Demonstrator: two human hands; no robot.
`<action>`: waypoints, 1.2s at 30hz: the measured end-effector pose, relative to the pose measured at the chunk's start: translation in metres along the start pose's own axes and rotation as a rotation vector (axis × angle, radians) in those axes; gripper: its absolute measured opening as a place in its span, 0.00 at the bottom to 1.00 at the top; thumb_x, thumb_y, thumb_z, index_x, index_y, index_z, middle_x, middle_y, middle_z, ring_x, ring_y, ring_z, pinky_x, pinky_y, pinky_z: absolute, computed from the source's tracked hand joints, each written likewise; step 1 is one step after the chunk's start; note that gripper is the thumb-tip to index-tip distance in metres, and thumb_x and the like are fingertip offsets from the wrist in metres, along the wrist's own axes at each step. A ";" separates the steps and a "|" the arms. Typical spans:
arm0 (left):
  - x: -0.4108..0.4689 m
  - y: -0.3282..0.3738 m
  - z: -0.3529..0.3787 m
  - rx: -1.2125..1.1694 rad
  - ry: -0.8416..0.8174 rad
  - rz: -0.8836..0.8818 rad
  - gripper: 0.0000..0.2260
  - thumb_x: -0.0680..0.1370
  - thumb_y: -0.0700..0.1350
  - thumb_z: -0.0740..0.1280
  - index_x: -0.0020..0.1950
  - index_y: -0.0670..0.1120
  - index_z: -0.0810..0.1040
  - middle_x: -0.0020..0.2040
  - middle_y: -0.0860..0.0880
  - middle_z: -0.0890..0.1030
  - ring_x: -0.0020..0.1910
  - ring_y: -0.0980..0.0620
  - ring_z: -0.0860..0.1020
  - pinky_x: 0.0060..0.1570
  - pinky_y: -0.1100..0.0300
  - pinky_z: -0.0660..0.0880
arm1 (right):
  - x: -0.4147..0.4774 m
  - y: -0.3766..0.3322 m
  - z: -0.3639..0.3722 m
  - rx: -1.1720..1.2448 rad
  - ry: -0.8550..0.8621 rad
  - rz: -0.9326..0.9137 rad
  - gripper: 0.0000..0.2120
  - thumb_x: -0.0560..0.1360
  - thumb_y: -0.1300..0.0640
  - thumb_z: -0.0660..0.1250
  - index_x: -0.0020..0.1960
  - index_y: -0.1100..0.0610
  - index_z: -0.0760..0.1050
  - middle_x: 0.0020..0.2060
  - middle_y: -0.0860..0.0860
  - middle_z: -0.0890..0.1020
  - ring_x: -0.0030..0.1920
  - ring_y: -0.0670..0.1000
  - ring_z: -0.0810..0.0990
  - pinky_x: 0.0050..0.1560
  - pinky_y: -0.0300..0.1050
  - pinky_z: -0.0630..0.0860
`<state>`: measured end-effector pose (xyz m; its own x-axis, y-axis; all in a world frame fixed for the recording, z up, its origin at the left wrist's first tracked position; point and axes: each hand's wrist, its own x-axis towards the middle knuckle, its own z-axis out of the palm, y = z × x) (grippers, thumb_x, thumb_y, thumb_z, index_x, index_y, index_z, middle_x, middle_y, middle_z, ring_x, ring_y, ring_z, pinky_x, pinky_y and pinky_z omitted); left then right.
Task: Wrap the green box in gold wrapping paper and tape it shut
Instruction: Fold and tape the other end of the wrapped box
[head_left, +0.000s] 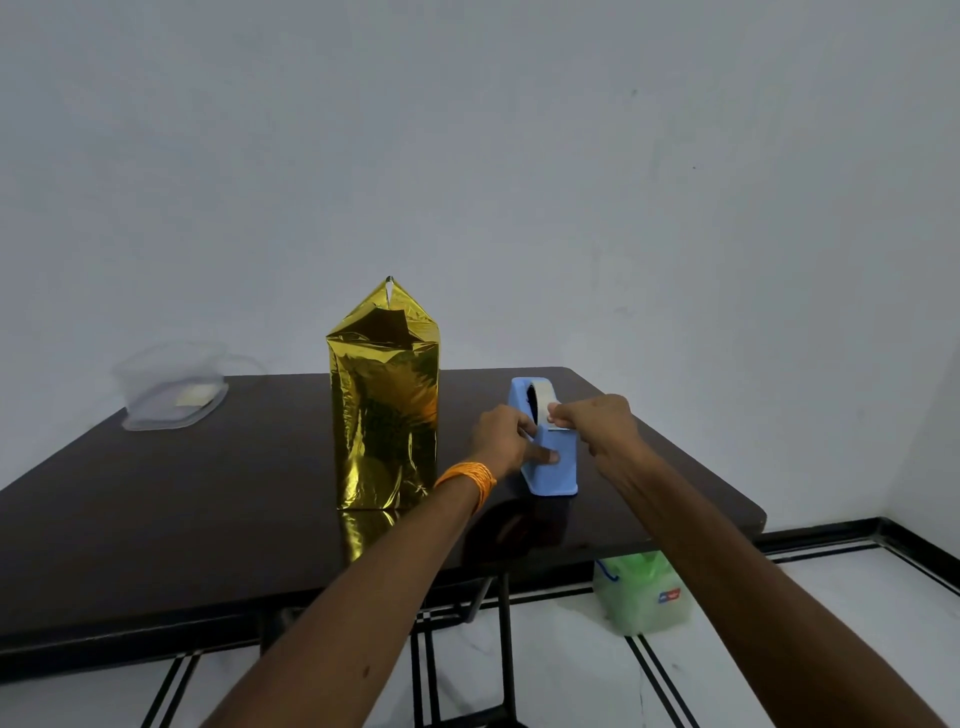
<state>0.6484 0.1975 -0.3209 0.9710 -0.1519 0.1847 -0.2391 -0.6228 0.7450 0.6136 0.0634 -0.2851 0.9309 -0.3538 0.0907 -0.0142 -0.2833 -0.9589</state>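
No green shows anywhere on the tall box wrapped in shiny gold paper (384, 415): the wrapping covers every visible face, and its far side is out of sight. It stands upright at the centre of the frame on a dark brown desk (182, 519), creased and mirror-bright, its top folded up to a narrow peak.

Just right of it, apart from the wrapping, stands a blue plastic tape dispenser (558, 467). A person's left hand (501, 439), an orange thread band (467, 480) at the wrist, grips the dispenser's side with the thumb on its near face. The right hand (597, 421) pinches a strip of pale tape (558, 427) at the dispenser's top; the strip's end is lost between the fingers.

At the desk's upper left corner sits a clear plastic container (171, 389), its pale yellow contents too blurred to identify. A green plastic bag (641, 597) on the tiled floor is partly hidden by the desk's right edge.
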 end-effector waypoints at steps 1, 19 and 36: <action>-0.002 0.000 0.000 0.005 0.002 0.003 0.28 0.64 0.51 0.82 0.59 0.41 0.82 0.57 0.42 0.83 0.54 0.43 0.81 0.51 0.45 0.81 | -0.005 0.002 -0.001 0.001 -0.003 -0.010 0.09 0.72 0.60 0.75 0.36 0.64 0.81 0.34 0.55 0.82 0.28 0.48 0.73 0.27 0.40 0.65; -0.007 0.006 -0.008 0.196 -0.074 0.079 0.27 0.69 0.44 0.79 0.67 0.41 0.78 0.61 0.43 0.82 0.58 0.45 0.80 0.59 0.52 0.78 | -0.025 0.043 -0.024 -0.432 -0.012 -0.268 0.14 0.76 0.53 0.71 0.33 0.54 0.77 0.28 0.47 0.76 0.30 0.46 0.73 0.33 0.40 0.69; -0.051 0.116 -0.205 -0.051 0.522 0.526 0.08 0.76 0.38 0.66 0.50 0.46 0.84 0.41 0.50 0.85 0.42 0.53 0.83 0.47 0.53 0.82 | -0.055 -0.078 0.050 0.101 -0.362 -0.746 0.36 0.69 0.61 0.77 0.71 0.43 0.66 0.54 0.47 0.84 0.59 0.45 0.80 0.61 0.43 0.75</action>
<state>0.5711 0.2904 -0.1126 0.6040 -0.0278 0.7965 -0.6844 -0.5302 0.5005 0.5821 0.1498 -0.2289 0.7431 0.2080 0.6360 0.6691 -0.2424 -0.7025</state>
